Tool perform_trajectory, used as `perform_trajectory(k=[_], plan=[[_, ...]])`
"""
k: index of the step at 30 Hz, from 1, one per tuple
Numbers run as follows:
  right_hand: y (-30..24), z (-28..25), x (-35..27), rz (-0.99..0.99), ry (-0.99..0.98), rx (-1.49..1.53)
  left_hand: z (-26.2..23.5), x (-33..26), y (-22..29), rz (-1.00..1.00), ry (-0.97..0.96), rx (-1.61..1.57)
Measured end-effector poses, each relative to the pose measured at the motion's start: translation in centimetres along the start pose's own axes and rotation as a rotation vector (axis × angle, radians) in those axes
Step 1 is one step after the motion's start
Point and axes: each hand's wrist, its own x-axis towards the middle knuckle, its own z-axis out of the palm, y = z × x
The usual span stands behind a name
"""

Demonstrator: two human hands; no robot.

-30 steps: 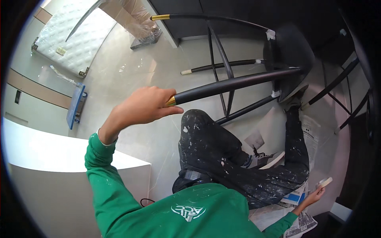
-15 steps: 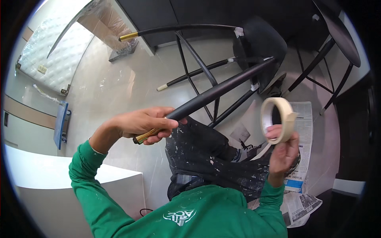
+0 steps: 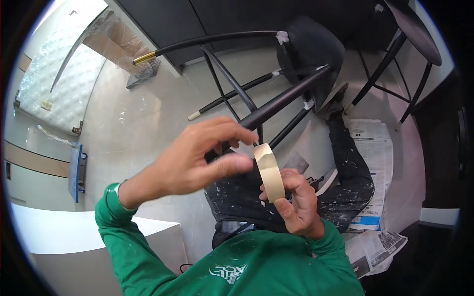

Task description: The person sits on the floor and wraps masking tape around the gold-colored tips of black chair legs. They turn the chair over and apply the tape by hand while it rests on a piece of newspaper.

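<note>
My right hand [image 3: 300, 207] grips a roll of cream masking tape [image 3: 269, 173] in front of my lap, its outer face turned up. Close to the roll's upper edge is my left hand [image 3: 190, 155], thumb and fingers apart, holding nothing. Behind that hand runs the thick near leg [image 3: 289, 97] of a black chair [image 3: 321, 54] lying tipped over; the leg's end is hidden. A far leg ends in a gold tip [image 3: 144, 58], while another ends in a cream covering [image 3: 194, 116]. White wrapping shows where legs meet the seat.
Another black chair [image 3: 414, 37] stands at far right. Newspaper sheets [image 3: 373, 163] lie on the floor by my right leg. To the left are a white cabinet [image 3: 123, 241], a blue trolley [image 3: 75, 172] and a plastic-wrapped mattress [image 3: 61, 79].
My left hand has let go of the chair leg's gold end and moved right, opening. My right hand has brought the tape roll left and down to meet it. The view has shifted slightly.
</note>
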Motion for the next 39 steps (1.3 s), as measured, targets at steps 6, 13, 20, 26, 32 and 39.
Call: perform_trajectory(k=[6, 13, 20, 26, 32, 39], plan=[[-0.8, 2.0, 2.1, 0.02, -0.079, 0.008, 0.2, -2.5, 0.8, -0.056, 0.16, 0.072], [-2.1, 3.9, 3.9, 0.154, -0.158, 0.165, -0.8, -4.8, 0.4, -0.079, 0.308, 0.1], [-2.4, 4.1, 4.3, 0.16, -0.181, 0.14, -1.1, -5.8, 0.4, -0.179, 0.296, 0.023], [-2.4, 4.4, 4.3, 0.179, -0.218, 0.147, -1.4, -6.2, 0.3, -0.284, 0.262, -0.029], [-2.2, 4.7, 4.7, 0.085, -0.246, 0.12, -1.6, -6.6, 0.2, -0.269, 0.226, -0.027], [-3.1, 6.3, 3.8, 0.164, -0.145, 0.123, -1.5, -7.6, -1.1, -0.167, 0.447, 0.143]])
